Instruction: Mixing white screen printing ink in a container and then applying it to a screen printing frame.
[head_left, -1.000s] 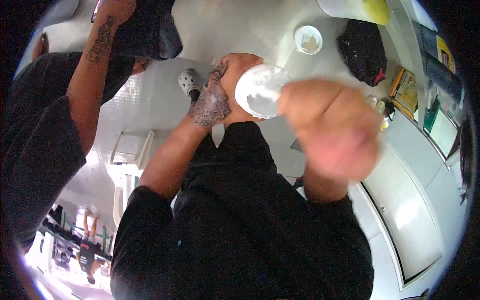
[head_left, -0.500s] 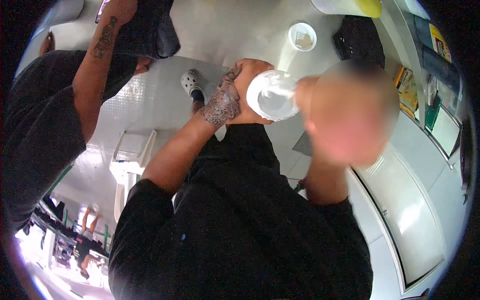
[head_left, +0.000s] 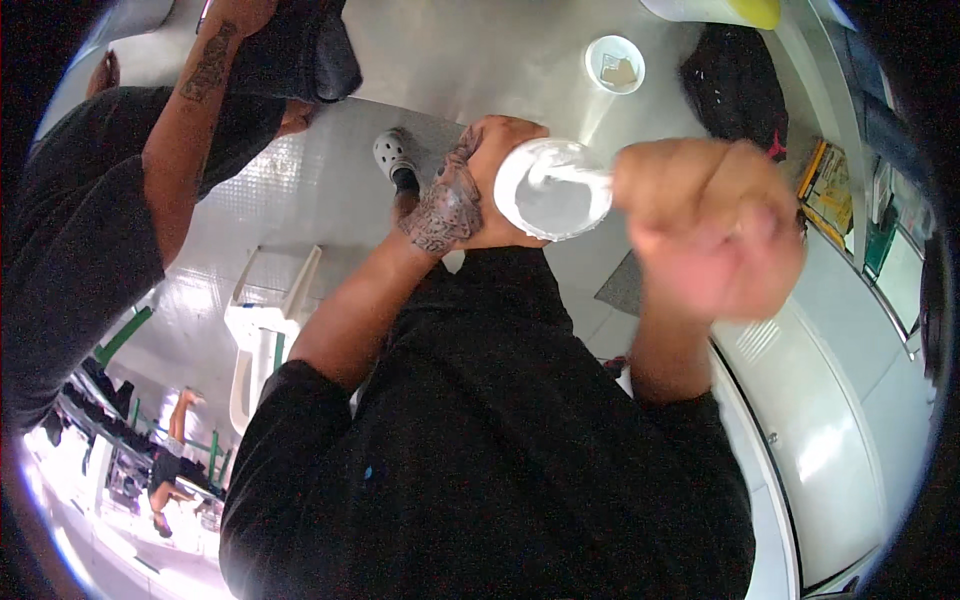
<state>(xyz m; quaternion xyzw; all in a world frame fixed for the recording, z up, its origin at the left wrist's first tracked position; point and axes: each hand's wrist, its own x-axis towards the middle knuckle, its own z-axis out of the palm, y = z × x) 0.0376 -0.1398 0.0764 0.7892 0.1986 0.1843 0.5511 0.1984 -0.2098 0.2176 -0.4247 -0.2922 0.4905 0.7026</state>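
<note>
The left hand wraps its fingers around a white cup holding white, creamy stuff. The right hand is fisted just beside the cup's rim, gripping a blurred white utensil that reaches into it. Beyond the fingers, a small white tub with brownish contents stands on the steel desk, beside a black bag.
</note>
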